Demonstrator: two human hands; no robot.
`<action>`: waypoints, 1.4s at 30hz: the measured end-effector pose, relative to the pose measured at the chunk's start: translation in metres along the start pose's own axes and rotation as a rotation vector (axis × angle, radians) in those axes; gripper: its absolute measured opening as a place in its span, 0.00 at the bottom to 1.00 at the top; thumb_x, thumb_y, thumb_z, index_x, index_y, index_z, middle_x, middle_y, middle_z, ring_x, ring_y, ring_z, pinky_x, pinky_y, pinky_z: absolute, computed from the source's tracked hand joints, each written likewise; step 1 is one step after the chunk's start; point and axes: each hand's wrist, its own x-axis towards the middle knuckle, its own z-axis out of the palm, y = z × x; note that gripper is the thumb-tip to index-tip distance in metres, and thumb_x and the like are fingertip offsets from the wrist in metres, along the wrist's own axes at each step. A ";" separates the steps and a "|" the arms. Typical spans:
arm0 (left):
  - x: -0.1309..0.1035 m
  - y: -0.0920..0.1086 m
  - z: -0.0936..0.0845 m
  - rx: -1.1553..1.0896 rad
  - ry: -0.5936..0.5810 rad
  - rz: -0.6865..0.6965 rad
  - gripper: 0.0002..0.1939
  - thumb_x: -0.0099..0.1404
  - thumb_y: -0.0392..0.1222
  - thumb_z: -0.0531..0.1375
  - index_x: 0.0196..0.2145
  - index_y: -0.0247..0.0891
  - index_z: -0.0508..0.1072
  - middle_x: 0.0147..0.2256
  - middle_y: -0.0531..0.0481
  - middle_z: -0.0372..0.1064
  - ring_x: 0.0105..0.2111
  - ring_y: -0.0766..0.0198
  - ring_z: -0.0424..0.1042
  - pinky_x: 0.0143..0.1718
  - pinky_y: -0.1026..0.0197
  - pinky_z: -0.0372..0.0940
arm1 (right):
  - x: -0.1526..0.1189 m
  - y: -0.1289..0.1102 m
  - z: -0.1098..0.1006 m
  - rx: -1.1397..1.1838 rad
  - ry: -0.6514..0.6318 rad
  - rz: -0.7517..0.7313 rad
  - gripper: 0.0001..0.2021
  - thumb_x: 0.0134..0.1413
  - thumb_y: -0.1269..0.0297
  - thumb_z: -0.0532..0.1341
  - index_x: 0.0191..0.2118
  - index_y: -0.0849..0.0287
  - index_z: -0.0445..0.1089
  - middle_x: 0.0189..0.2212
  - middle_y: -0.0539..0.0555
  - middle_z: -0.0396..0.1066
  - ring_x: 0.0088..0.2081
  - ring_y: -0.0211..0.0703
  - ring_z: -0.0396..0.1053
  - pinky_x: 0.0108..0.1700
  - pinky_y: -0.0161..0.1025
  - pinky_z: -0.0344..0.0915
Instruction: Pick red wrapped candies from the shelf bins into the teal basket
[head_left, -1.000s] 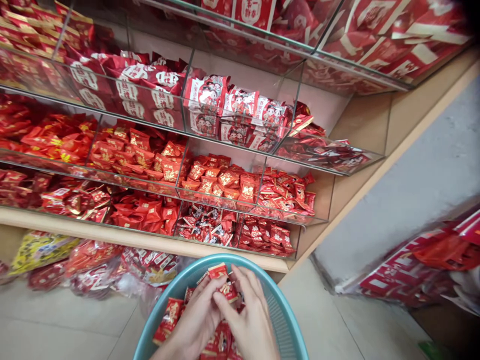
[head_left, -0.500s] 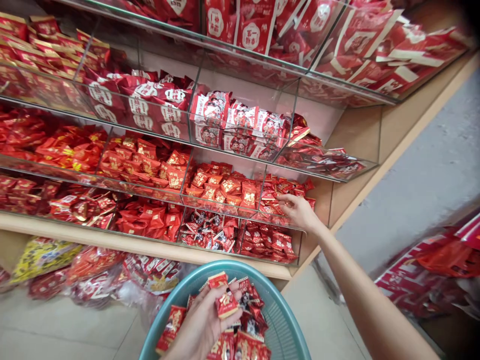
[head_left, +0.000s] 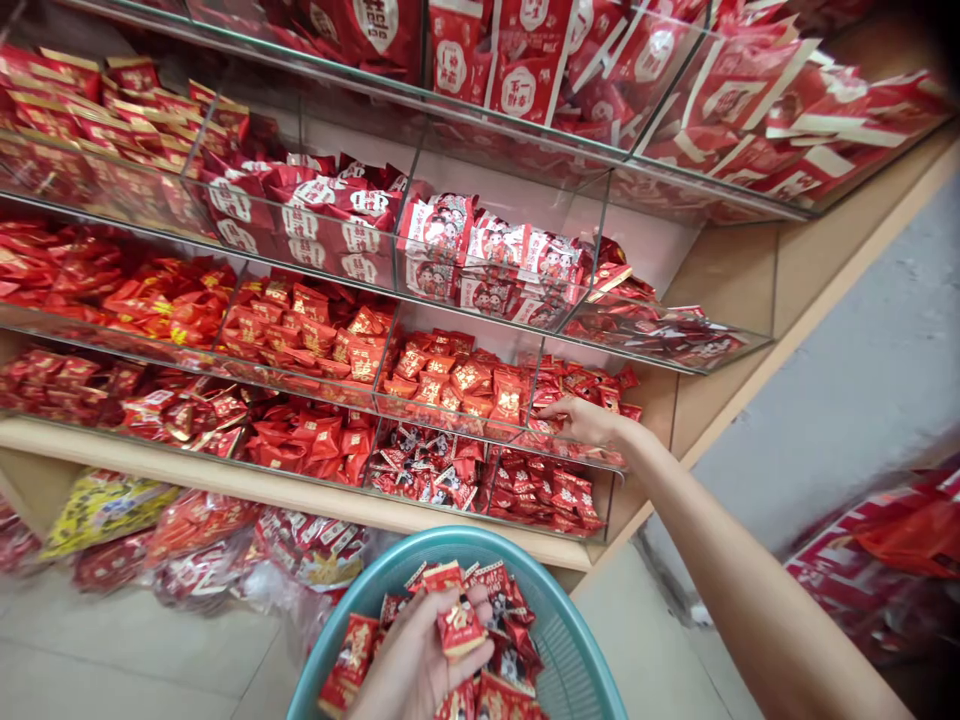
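My left hand (head_left: pixel 431 640) is closed around a small red candy packet (head_left: pixel 459 628) with gold print and cream edges, held above the teal plastic basket (head_left: pixel 577 610). Beneath it the basket holds a pile of red and black packets (head_left: pixel 510 600). My right hand (head_left: pixel 589 420) reaches over the clear front of the rightmost bin in the second row from the bottom. Its fingers are drawn together, tips down at the bin's left side among red packets (head_left: pixel 581 380); what they pinch, if anything, is hidden.
Tiered shelves with clear dividers (head_left: pixel 502 432) hold many red packets. The wooden side board (head_left: pixel 720 420) slants along the right. Under the bottom shelf lie plastic bags of sweets (head_left: pixel 202 525) on the tiled floor (head_left: pixel 150 650). More red bags (head_left: pixel 892 540) are at the lower right.
My right hand has shifted left and lower within its bin, its fingers closer together. My left hand still holds the packet over the basket. The view has shifted slightly.
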 end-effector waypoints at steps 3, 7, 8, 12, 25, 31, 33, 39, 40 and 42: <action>0.000 0.000 -0.001 0.001 0.001 0.003 0.07 0.60 0.34 0.59 0.38 0.31 0.68 0.47 0.37 0.69 0.47 0.50 0.70 0.48 0.48 0.66 | 0.000 0.000 -0.002 -0.047 0.002 0.014 0.18 0.33 0.72 0.64 0.38 0.60 0.75 0.38 0.54 0.76 0.40 0.47 0.71 0.45 0.38 0.65; 0.004 -0.001 -0.005 -0.024 -0.038 -0.002 0.07 0.60 0.35 0.59 0.37 0.32 0.68 0.47 0.39 0.70 0.47 0.51 0.70 0.48 0.49 0.66 | -0.004 -0.003 -0.002 -0.096 0.072 0.039 0.12 0.32 0.70 0.65 0.31 0.60 0.74 0.32 0.53 0.76 0.35 0.45 0.70 0.40 0.38 0.65; 0.004 -0.001 -0.006 -0.025 -0.045 -0.005 0.07 0.60 0.36 0.59 0.37 0.32 0.67 0.47 0.39 0.70 0.47 0.51 0.70 0.49 0.49 0.66 | -0.006 -0.004 -0.002 -0.100 0.097 0.042 0.11 0.32 0.70 0.65 0.30 0.60 0.73 0.31 0.53 0.75 0.34 0.44 0.69 0.39 0.38 0.65; 0.004 -0.002 -0.007 -0.007 -0.050 -0.005 0.06 0.61 0.36 0.59 0.37 0.33 0.67 0.47 0.39 0.70 0.47 0.52 0.70 0.49 0.49 0.66 | -0.012 -0.007 -0.003 -0.077 0.168 0.051 0.08 0.35 0.65 0.65 0.27 0.60 0.70 0.25 0.48 0.70 0.28 0.39 0.64 0.31 0.35 0.61; 0.008 0.007 -0.011 -0.003 -0.144 0.056 0.08 0.59 0.37 0.61 0.37 0.34 0.67 0.48 0.40 0.69 0.48 0.52 0.69 0.52 0.48 0.64 | -0.071 -0.062 -0.006 0.765 0.371 0.011 0.20 0.40 0.52 0.67 0.37 0.59 0.69 0.36 0.53 0.72 0.34 0.39 0.68 0.37 0.37 0.66; 0.008 0.010 -0.012 0.021 -0.139 0.043 0.09 0.60 0.37 0.60 0.39 0.35 0.67 0.48 0.41 0.69 0.49 0.54 0.69 0.51 0.49 0.64 | -0.097 -0.099 0.028 1.018 -0.083 0.059 0.16 0.43 0.57 0.67 0.37 0.58 0.67 0.28 0.48 0.69 0.27 0.34 0.67 0.27 0.32 0.65; 0.007 0.011 -0.011 0.042 -0.158 0.049 0.10 0.60 0.37 0.60 0.40 0.35 0.68 0.47 0.42 0.69 0.48 0.53 0.69 0.51 0.48 0.64 | -0.100 -0.108 0.038 1.024 -0.189 0.061 0.16 0.43 0.58 0.67 0.38 0.58 0.68 0.29 0.48 0.70 0.27 0.33 0.66 0.27 0.31 0.64; 0.005 0.013 -0.009 0.090 -0.231 0.043 0.12 0.63 0.40 0.57 0.43 0.34 0.70 0.45 0.42 0.70 0.44 0.56 0.71 0.49 0.48 0.65 | -0.102 -0.118 0.061 0.990 -0.417 0.025 0.17 0.41 0.59 0.67 0.39 0.58 0.69 0.29 0.47 0.70 0.26 0.30 0.64 0.26 0.29 0.61; 0.005 0.012 -0.009 0.094 -0.229 0.036 0.12 0.63 0.40 0.57 0.43 0.34 0.70 0.45 0.43 0.71 0.43 0.57 0.71 0.49 0.48 0.65 | -0.101 -0.119 0.065 0.998 -0.464 0.018 0.17 0.41 0.60 0.67 0.39 0.58 0.69 0.28 0.46 0.70 0.26 0.30 0.64 0.25 0.29 0.60; 0.005 0.011 -0.010 0.094 -0.233 0.021 0.12 0.63 0.40 0.56 0.44 0.35 0.70 0.46 0.43 0.70 0.43 0.58 0.70 0.49 0.48 0.65 | -0.101 -0.121 0.071 1.021 -0.549 0.008 0.16 0.41 0.61 0.68 0.38 0.59 0.69 0.27 0.46 0.70 0.25 0.29 0.64 0.25 0.28 0.60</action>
